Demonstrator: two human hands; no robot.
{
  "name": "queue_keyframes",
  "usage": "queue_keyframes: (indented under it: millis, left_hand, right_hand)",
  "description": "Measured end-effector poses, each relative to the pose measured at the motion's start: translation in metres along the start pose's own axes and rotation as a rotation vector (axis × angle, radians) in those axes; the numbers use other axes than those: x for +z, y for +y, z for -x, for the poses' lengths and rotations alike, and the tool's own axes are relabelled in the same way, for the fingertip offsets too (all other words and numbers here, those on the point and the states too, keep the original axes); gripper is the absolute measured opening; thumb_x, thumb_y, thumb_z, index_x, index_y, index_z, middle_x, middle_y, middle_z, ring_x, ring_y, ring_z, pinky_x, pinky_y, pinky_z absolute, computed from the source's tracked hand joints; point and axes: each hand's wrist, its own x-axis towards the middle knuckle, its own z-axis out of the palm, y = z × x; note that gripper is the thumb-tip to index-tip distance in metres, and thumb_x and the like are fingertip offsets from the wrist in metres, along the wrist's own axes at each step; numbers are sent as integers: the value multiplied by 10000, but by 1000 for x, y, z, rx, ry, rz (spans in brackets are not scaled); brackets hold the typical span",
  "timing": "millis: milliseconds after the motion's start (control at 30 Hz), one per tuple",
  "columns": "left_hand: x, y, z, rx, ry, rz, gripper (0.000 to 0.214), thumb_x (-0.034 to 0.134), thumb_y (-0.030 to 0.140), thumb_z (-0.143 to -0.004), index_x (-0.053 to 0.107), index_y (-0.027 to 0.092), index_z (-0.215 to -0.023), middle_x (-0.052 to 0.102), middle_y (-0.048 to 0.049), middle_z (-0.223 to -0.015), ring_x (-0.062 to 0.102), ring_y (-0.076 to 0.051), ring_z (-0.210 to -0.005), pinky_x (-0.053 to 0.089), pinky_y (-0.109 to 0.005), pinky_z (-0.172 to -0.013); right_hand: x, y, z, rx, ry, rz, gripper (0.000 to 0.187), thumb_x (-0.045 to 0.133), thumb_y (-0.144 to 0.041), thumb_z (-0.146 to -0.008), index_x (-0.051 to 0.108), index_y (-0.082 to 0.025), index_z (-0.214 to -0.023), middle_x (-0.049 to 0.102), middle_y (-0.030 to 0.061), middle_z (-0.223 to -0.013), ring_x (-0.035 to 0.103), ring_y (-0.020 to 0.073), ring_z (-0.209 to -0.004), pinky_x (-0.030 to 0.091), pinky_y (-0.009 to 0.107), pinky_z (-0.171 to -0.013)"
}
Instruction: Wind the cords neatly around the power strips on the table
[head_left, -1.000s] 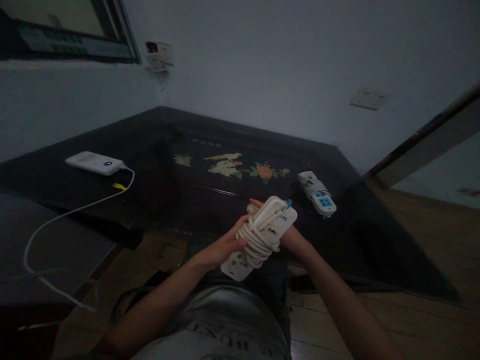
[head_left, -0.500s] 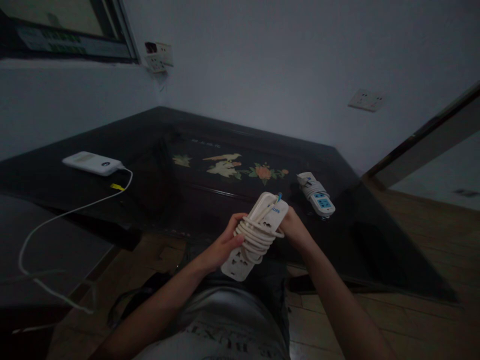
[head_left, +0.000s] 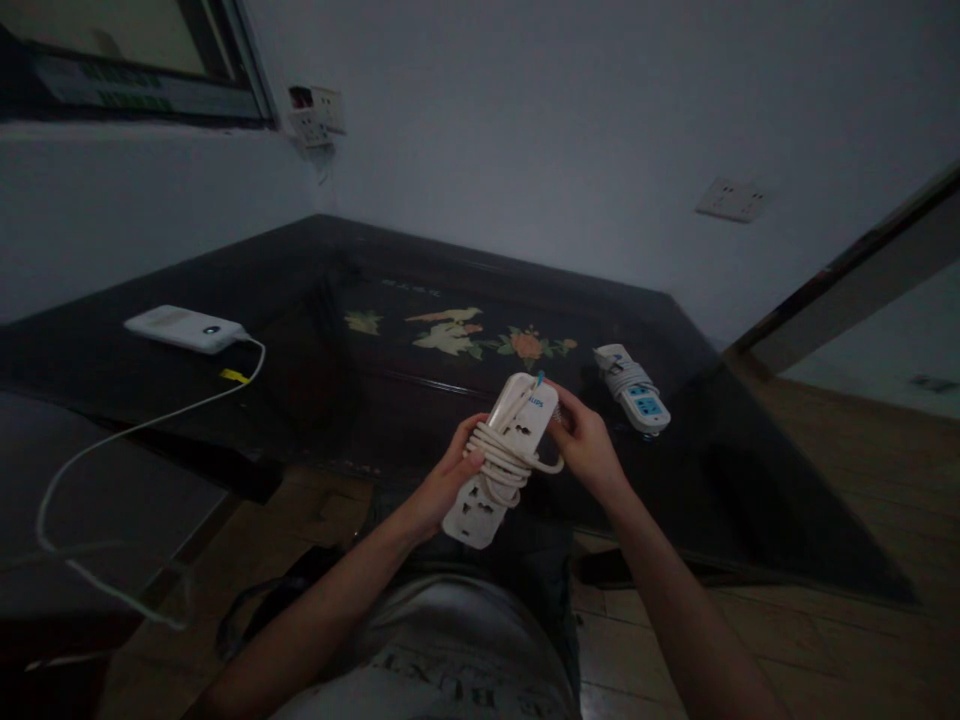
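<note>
A white power strip (head_left: 474, 520) is held tilted in front of my body, its far end pointing away and to the right. Several turns of its white cord (head_left: 501, 468) are wound about its middle. My left hand (head_left: 451, 480) grips the strip's left side, thumb lying over the coils. At the upper right edge, my right hand (head_left: 581, 435) is closed on the cord's end, where a ribbed piece shows by the fingers; the plug itself is mostly hidden. A loose loop of cord bulges below that hand.
On the dark table (head_left: 360, 400) a second power strip (head_left: 634, 388) with blue sockets and wrapped grey cord lies to the right. A white power bank-like device (head_left: 184, 328) with a trailing white cable (head_left: 135, 425) lies left. Wall sockets (head_left: 731, 200) are behind.
My right hand has come from behind the strip's right edge into fuller view, its fingers now near the top. The strip has shifted slightly left and turned a little more upright.
</note>
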Motion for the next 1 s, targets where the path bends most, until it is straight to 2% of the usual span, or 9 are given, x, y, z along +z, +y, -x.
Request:
queue_keyframes:
  millis: [133,333,500,600,700,833,933,1000]
  left_hand:
    - [-2,-1,0,-37,-28,13,554,702,454,-760,514,164,-1193,692,-71,-915,658,-184,-728,502,-277,-673]
    - [4,5,3,-89,-105,44,547,683,452,-780,519,156,-1210,705,-92,-945,678,-200,-749,517,-293,-689]
    - [5,1,1,-56,-42,8,556,651,510,-784,494,177,-1201,688,-75,-908,658,-185,-689,513,-281,-606]
    - [4,-2,-1,7,-7,-41,529,663,497,-778,508,183,-1175,670,-67,-938,643,-190,-758,504,-292,-666]
    - [4,0,-3,111,3,-122,463,660,462,-793,534,177,-1136,649,-55,-962,611,-186,-862,465,-283,-776]
    - [6,8,0,197,-79,-292,491,656,465,-794,500,188,-1169,607,-59,-1041,563,-203,-955,429,-284,-842]
    - [8,13,3,249,-122,-443,543,649,503,-781,480,176,-1179,579,-84,-1078,531,-228,-1001,418,-299,-870]
    - [9,14,5,257,-136,-502,544,637,507,-789,471,173,-1185,567,-90,-1088,521,-234,-1008,416,-306,-874]
  right_hand:
    - [-1,8,2,-20,-23,-17,474,545,-180,-797,571,-188,-1270,598,89,-1302,558,253,-1196,440,418,-1003]
    - [1,14,2,-26,22,11,524,534,-139,-776,548,-181,-1298,583,90,-1320,546,239,-1209,411,409,-1032]
    - [4,8,4,-45,25,114,497,486,-124,-777,579,-188,-1261,630,79,-1258,586,235,-1144,434,398,-993]
    - [6,6,6,-40,8,147,469,501,-146,-770,595,-175,-1228,650,92,-1219,611,245,-1079,458,400,-944]
    - [10,10,8,-3,-8,169,396,503,-161,-756,639,-146,-1128,695,108,-1106,649,242,-945,500,375,-839]
    - [16,24,8,33,-5,179,206,511,-158,-714,681,-146,-830,731,96,-846,661,246,-777,514,361,-723]
    - [16,33,7,34,8,170,128,535,-169,-702,661,-167,-725,731,94,-799,657,252,-765,510,370,-735]
    - [15,37,4,27,18,151,140,540,-194,-718,670,-170,-763,734,99,-837,656,260,-820,504,386,-788]
